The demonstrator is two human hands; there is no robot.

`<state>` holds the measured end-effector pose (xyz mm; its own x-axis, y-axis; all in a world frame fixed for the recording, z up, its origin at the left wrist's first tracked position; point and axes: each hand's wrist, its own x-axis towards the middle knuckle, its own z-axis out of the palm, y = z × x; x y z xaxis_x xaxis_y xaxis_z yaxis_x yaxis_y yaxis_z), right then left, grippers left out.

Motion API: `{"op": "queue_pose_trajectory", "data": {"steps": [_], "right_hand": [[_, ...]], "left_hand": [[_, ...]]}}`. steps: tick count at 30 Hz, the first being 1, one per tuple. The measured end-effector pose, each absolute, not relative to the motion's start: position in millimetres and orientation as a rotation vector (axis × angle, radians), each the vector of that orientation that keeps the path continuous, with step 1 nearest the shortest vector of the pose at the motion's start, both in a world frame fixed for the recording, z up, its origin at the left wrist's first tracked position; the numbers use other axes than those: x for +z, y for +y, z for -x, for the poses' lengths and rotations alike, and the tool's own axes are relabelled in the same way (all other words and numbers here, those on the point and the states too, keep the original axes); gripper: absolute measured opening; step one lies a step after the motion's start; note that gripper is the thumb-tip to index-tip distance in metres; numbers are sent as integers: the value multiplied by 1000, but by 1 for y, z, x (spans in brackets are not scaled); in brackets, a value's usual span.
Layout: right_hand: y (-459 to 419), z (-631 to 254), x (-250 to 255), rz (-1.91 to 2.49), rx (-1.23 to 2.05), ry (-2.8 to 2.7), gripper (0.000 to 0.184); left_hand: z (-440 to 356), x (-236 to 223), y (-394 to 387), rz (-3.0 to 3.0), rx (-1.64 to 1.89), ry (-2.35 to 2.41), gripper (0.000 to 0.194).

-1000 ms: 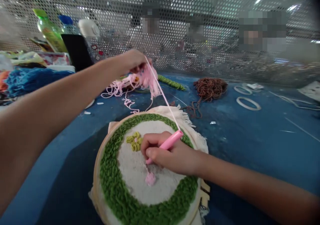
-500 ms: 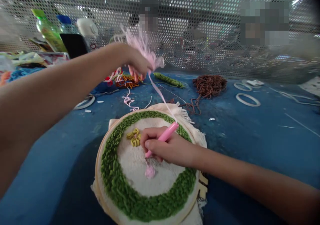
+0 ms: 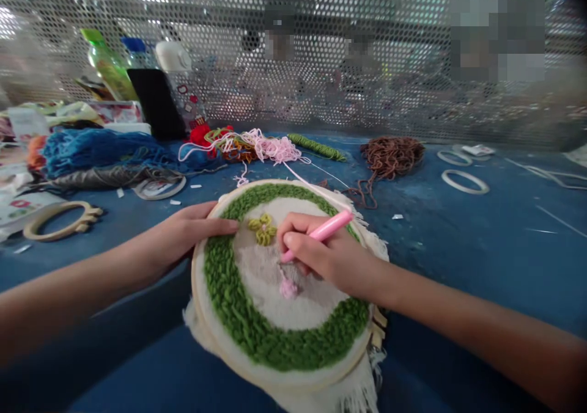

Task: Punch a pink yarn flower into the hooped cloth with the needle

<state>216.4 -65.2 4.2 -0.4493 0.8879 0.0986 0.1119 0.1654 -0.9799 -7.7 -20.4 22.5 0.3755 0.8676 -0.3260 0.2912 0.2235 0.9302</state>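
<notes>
My right hand is closed round a pink punch needle, its tip down at the cloth just above a small pink yarn tuft. Pink yarn runs from the tool's top end back to a loose pink heap. My left hand grips the left rim of the embroidery hoop, thumb lying on the front and fingers hidden behind. Stretched in the hoop, the white cloth bears a looped green ring and a yellow-green flower.
Brown yarn and a green yarn twist lie behind the hoop. White rings sit at right. Blue yarn, a small wooden hoop, a phone and bottles are at left. A perforated metal screen stands behind.
My left hand has lifted the pink yarn bundle, dropped it back on the table and come down to the hoop's left rim. My right hand keeps hold of the punch needle.
</notes>
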Motion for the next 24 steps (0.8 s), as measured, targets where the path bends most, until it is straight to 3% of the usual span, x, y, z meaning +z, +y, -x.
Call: {"op": "queue_pose_trajectory", "data": {"steps": [5, 17, 24], "right_hand": [[-61, -223, 6, 996, 1259, -1612, 18], [-54, -226, -1, 1019, 1296, -1419, 23], [-65, -217, 3, 982, 965, -2189, 11]], "left_hand": [[-6, 14, -29, -1190, 853, 1125, 29], [3, 4, -29, -1082, 853, 1133, 45], [8, 9, -36, -1124, 952, 1033, 51]]}}
